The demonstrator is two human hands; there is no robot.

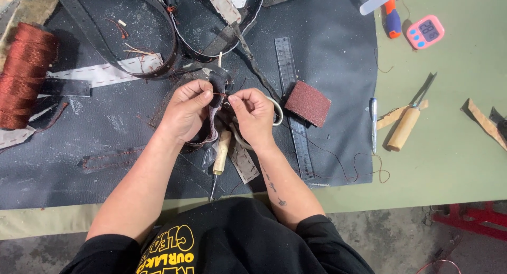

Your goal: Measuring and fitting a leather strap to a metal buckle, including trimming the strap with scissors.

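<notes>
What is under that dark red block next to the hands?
The dark red sanding block lies on a metal ruler, which rests on the dark mat. The ruler shows above and below the block; the stretch beneath it is hidden.

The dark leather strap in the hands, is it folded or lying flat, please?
Folded: the dark leather strap is bent over between the left hand and right hand, raised off the black mat.

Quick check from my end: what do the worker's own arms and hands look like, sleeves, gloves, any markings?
Both hands are bare, with no gloves, rings or watch visible: the left hand and the right hand. The forearms are uncovered up to short black sleeves of a black T-shirt with yellow print. Small dark tattoos run along the right forearm.
</notes>
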